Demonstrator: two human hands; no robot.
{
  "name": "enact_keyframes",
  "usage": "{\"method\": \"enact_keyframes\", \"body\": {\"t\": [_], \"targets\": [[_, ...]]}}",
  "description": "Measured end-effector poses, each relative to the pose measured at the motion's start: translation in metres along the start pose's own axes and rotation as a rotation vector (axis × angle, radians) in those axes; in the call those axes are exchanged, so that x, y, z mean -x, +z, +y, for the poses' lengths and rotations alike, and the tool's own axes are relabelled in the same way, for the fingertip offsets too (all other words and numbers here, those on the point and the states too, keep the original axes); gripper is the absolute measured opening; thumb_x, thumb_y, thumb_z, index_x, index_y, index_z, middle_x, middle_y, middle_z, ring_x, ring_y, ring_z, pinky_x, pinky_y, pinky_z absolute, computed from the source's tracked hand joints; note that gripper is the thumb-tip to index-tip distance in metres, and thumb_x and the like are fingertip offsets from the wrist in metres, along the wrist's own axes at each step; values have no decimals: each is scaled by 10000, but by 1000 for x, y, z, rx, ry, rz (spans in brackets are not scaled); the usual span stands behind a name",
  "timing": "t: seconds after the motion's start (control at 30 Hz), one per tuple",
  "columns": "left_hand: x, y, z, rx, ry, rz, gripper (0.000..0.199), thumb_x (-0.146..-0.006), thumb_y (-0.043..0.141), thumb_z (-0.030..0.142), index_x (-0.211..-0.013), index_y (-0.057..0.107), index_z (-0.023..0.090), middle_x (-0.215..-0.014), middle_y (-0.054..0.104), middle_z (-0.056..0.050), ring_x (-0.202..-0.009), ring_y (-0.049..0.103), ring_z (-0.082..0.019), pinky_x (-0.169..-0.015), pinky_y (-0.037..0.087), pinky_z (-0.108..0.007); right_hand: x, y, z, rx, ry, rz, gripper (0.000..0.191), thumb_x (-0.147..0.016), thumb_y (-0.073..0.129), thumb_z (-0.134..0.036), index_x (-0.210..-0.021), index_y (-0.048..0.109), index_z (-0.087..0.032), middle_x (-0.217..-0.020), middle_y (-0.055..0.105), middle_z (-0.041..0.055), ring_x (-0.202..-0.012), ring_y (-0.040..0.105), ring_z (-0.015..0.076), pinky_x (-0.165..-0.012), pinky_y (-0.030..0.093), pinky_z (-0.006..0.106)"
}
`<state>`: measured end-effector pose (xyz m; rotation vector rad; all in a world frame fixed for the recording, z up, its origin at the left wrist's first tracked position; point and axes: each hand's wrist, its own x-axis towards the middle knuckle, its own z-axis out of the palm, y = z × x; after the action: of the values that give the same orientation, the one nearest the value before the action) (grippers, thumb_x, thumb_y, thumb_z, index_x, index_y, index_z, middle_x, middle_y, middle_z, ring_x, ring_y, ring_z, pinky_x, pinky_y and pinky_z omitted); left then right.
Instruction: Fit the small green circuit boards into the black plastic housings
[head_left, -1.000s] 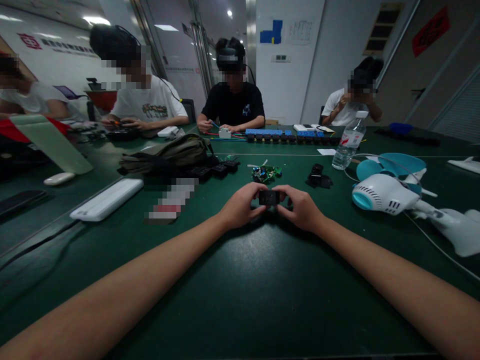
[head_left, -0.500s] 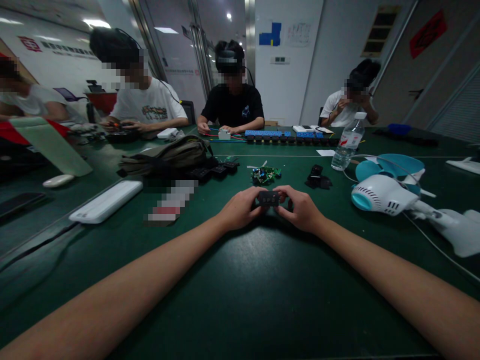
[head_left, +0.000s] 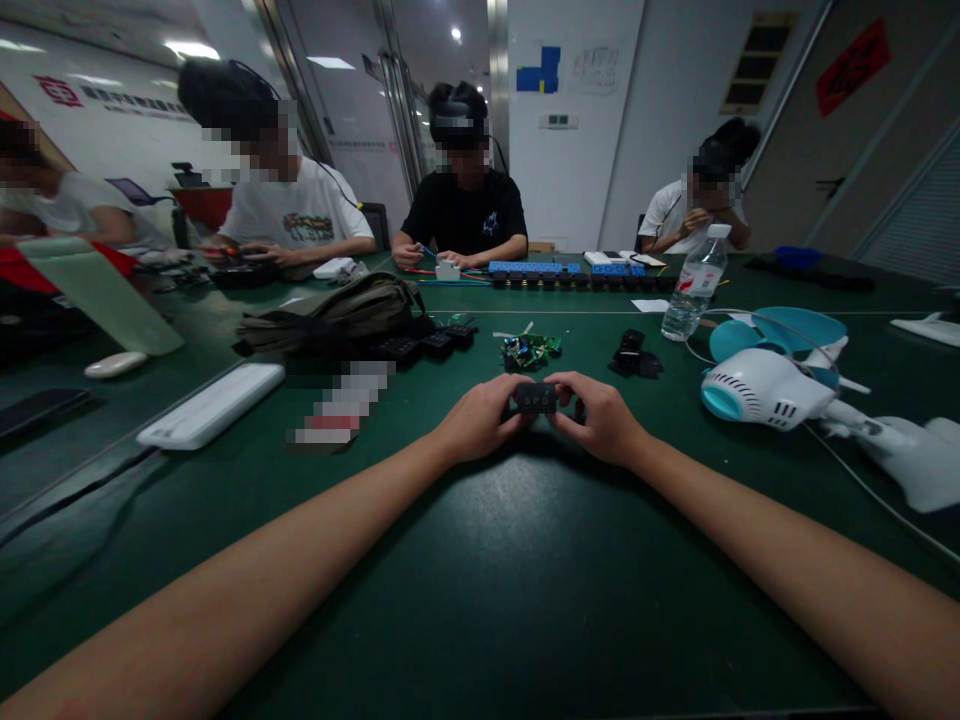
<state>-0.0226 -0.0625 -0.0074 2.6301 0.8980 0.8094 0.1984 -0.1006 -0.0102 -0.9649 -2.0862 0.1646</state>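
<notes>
A small black box-shaped part (head_left: 535, 398) with faint lettering on its face is held upright just above the green table (head_left: 525, 580). My left hand (head_left: 484, 415) grips its left end between thumb and fingers. At its right end, my right hand (head_left: 600, 418) pinches it the same way. Beyond the hands lies a small heap of green circuit boards (head_left: 529, 350). Some black plastic pieces (head_left: 635, 355) lie to the right of that heap.
A white and blue fan (head_left: 772, 388) and a water bottle (head_left: 696, 285) are on the right. On the left are a white power bank (head_left: 214, 405) with a cable and a dark bag (head_left: 337, 315). Several people sit across the table.
The black part has tilted very slightly, still between both hands. Across the table, the hands of the person in black have shifted a little.
</notes>
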Motion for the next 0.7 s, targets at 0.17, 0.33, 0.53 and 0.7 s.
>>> {"method": "enact_keyframes", "body": {"t": [0.17, 0.33, 0.53, 0.7], "targets": [[-1, 0, 1, -4, -14, -11, 346, -879, 606, 252, -1218, 558, 202, -1147, 672, -93, -1011, 651, -238, -872, 506, -380, 0, 1, 0, 1, -1, 7, 285, -828, 601, -187, -1113, 595, -183, -901, 657, 49, -750, 599, 171, -714, 502, 298], [0, 0, 0, 1, -8, -12, 337, -877, 607, 250, -1206, 558, 196, -1147, 672, -95, -1013, 651, -237, -873, 507, -377, 0, 1, 0, -1, -7, 12, 288, -833, 597, -195, -1120, 594, -166, -894, 651, 53, -749, 599, 172, -721, 507, 301], [-1, 0, 1, -6, -16, -16, 314, -892, 593, 269, -1195, 557, 195, -1138, 673, -94, -998, 653, -232, -870, 507, -370, 1, 1, 1, 8, 5, 6, 298, -825, 607, -193, -1124, 596, -187, -908, 655, 50, -744, 595, 172, -717, 500, 303], [0, 0, 2, -14, -10, -6, 317, -884, 596, 266, -1189, 553, 192, -1122, 676, -94, -992, 655, -235, -870, 508, -376, 1, 1, 2, 12, 5, 3, 300, -827, 605, -195, -1128, 602, -188, -907, 658, 50, -727, 589, 166, -705, 497, 301]]}}
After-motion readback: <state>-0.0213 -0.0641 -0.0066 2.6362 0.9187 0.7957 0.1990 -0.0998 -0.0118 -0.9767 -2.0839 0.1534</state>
